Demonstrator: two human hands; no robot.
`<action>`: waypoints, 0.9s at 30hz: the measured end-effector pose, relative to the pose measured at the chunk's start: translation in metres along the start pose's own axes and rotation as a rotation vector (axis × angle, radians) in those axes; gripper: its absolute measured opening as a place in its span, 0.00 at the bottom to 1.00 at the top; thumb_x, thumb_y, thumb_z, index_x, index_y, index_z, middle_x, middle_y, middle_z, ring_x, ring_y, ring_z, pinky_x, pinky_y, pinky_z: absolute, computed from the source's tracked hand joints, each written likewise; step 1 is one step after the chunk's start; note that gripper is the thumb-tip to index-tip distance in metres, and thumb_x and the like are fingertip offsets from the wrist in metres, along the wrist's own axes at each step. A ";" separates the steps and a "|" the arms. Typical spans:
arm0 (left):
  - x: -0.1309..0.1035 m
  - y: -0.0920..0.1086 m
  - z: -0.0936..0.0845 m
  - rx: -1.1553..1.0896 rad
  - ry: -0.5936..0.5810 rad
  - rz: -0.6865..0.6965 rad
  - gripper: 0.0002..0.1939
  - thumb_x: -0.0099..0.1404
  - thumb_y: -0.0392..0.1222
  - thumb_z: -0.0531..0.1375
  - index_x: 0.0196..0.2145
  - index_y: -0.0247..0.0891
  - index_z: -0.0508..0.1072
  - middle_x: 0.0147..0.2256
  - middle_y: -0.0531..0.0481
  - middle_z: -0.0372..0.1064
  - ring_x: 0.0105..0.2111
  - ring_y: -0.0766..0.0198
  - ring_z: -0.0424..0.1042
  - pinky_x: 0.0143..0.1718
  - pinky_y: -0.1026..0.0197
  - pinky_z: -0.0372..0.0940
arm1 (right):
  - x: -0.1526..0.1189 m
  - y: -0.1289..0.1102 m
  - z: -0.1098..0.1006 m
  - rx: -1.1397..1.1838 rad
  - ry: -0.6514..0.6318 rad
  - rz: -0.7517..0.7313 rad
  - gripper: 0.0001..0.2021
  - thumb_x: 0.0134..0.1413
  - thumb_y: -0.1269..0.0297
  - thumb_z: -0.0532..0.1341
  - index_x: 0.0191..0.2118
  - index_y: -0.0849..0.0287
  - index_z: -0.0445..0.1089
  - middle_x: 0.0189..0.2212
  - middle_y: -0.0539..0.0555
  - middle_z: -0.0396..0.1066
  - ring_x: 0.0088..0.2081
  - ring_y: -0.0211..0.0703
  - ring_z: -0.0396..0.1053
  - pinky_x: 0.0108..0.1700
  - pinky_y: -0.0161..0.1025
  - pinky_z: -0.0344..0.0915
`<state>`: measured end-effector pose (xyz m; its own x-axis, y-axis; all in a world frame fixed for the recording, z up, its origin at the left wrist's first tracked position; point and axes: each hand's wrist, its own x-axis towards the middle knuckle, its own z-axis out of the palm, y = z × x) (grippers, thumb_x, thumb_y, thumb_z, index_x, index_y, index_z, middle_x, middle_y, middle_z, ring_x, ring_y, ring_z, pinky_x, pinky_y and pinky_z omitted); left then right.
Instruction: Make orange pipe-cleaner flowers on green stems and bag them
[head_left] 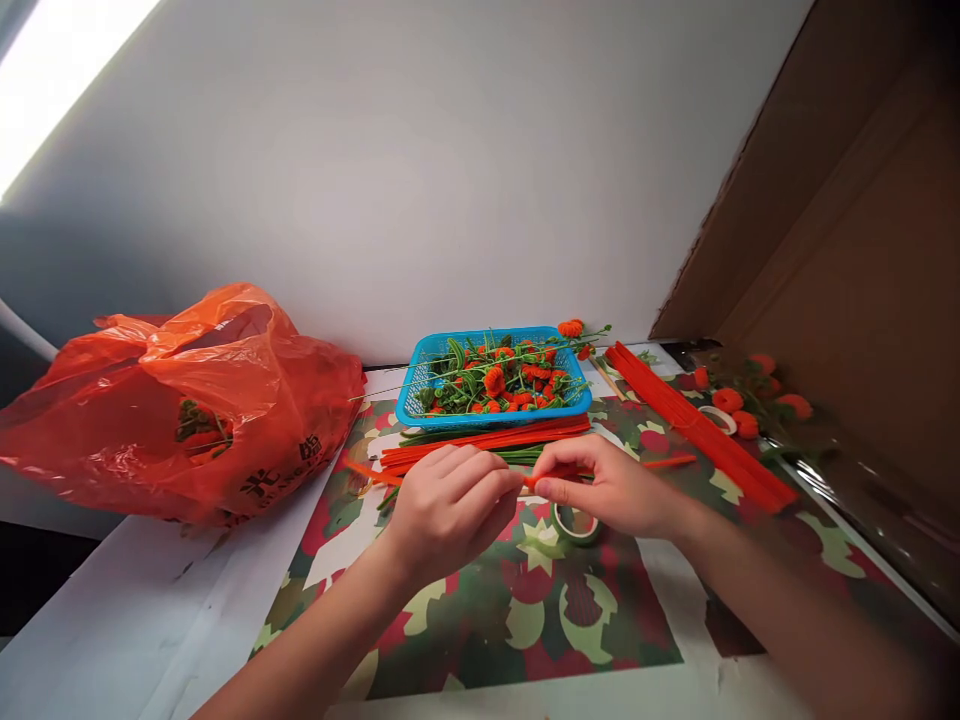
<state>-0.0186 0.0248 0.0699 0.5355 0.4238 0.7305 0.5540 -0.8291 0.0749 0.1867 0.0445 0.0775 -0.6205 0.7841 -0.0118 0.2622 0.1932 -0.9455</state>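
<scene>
My left hand and my right hand meet above the patterned mat, fingertips pinched close together on an orange pipe cleaner. One end of it sticks out to the right behind my right hand; its middle is mostly covered by my fingers. Just behind my hands lies a row of orange and green pipe cleaners. A roll of green tape rests on the mat below my right hand, partly hidden by it. Beyond the row stands a blue basket filled with orange pipe-cleaner flowers on green stems.
To the left sits a tied orange plastic bag with flowers showing through. A bundle of red-orange pipe cleaners lies slanted at right. More orange flowers are beside a cardboard panel. The camouflage-patterned mat covers the table.
</scene>
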 end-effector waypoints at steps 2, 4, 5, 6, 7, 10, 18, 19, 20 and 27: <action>0.001 0.001 0.000 -0.052 -0.025 -0.088 0.03 0.60 0.30 0.59 0.31 0.36 0.70 0.26 0.51 0.71 0.25 0.67 0.66 0.27 0.64 0.60 | -0.001 0.000 0.000 -0.078 0.054 -0.058 0.11 0.58 0.58 0.58 0.31 0.59 0.71 0.27 0.50 0.69 0.29 0.37 0.64 0.29 0.34 0.57; 0.004 0.004 -0.001 -0.206 -0.070 -0.290 0.04 0.61 0.32 0.58 0.28 0.36 0.69 0.25 0.52 0.70 0.24 0.68 0.66 0.26 0.66 0.60 | -0.001 -0.002 0.000 -0.222 0.119 -0.160 0.10 0.59 0.62 0.57 0.30 0.58 0.71 0.27 0.50 0.69 0.29 0.37 0.64 0.32 0.35 0.56; 0.006 0.006 -0.002 -0.297 -0.101 -0.410 0.05 0.61 0.34 0.57 0.27 0.36 0.69 0.24 0.52 0.69 0.24 0.69 0.66 0.25 0.67 0.59 | -0.001 -0.003 0.000 -0.306 0.143 -0.220 0.09 0.60 0.63 0.57 0.30 0.58 0.70 0.26 0.49 0.69 0.29 0.37 0.64 0.34 0.36 0.56; 0.007 0.007 -0.002 -0.389 -0.136 -0.533 0.06 0.62 0.36 0.57 0.26 0.36 0.69 0.24 0.52 0.68 0.24 0.69 0.65 0.24 0.68 0.59 | -0.001 -0.003 0.000 -0.395 0.166 -0.285 0.09 0.60 0.64 0.56 0.30 0.58 0.70 0.25 0.49 0.69 0.30 0.37 0.63 0.36 0.37 0.54; 0.009 0.007 -0.003 -0.486 -0.173 -0.656 0.07 0.62 0.37 0.57 0.26 0.36 0.69 0.23 0.53 0.68 0.24 0.70 0.65 0.24 0.68 0.58 | -0.001 -0.002 -0.001 -0.486 0.191 -0.359 0.09 0.61 0.66 0.56 0.30 0.58 0.69 0.25 0.49 0.68 0.30 0.37 0.62 0.37 0.38 0.53; 0.011 0.002 -0.003 -0.849 -0.322 -0.997 0.08 0.60 0.41 0.58 0.25 0.35 0.70 0.22 0.54 0.65 0.22 0.71 0.63 0.24 0.68 0.59 | -0.002 0.003 -0.001 -0.754 0.256 -0.598 0.11 0.63 0.69 0.52 0.32 0.58 0.69 0.24 0.49 0.67 0.29 0.38 0.58 0.36 0.40 0.48; 0.005 -0.006 0.005 -0.783 -0.330 -0.949 0.07 0.60 0.41 0.58 0.28 0.34 0.72 0.25 0.50 0.69 0.24 0.67 0.66 0.27 0.65 0.62 | 0.001 0.011 0.002 -0.818 0.248 -0.514 0.10 0.61 0.71 0.52 0.30 0.59 0.67 0.25 0.48 0.67 0.30 0.37 0.58 0.38 0.41 0.47; 0.004 -0.004 0.005 -0.583 -0.247 -0.779 0.06 0.61 0.41 0.59 0.30 0.35 0.72 0.27 0.50 0.71 0.26 0.66 0.68 0.28 0.64 0.62 | 0.001 0.009 0.002 -0.725 0.246 -0.425 0.09 0.60 0.71 0.54 0.29 0.59 0.67 0.25 0.48 0.67 0.30 0.36 0.59 0.38 0.40 0.48; 0.003 -0.003 0.006 -0.398 -0.173 -0.592 0.05 0.61 0.40 0.59 0.31 0.36 0.72 0.28 0.50 0.72 0.27 0.66 0.69 0.29 0.64 0.62 | 0.002 0.007 0.002 -0.627 0.244 -0.344 0.09 0.60 0.70 0.55 0.29 0.59 0.66 0.25 0.47 0.67 0.30 0.36 0.60 0.38 0.39 0.49; -0.004 -0.003 0.009 0.182 -0.038 0.030 0.03 0.61 0.33 0.61 0.35 0.36 0.71 0.28 0.52 0.74 0.26 0.67 0.70 0.28 0.63 0.59 | 0.000 -0.002 0.001 -0.121 0.162 -0.049 0.09 0.57 0.67 0.58 0.26 0.59 0.66 0.24 0.47 0.63 0.28 0.35 0.60 0.29 0.32 0.55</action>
<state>-0.0169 0.0292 0.0605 0.5757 0.4163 0.7038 0.6419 -0.7633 -0.0736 0.1853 0.0429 0.0793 -0.5100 0.8549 0.0950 0.3275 0.2952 -0.8976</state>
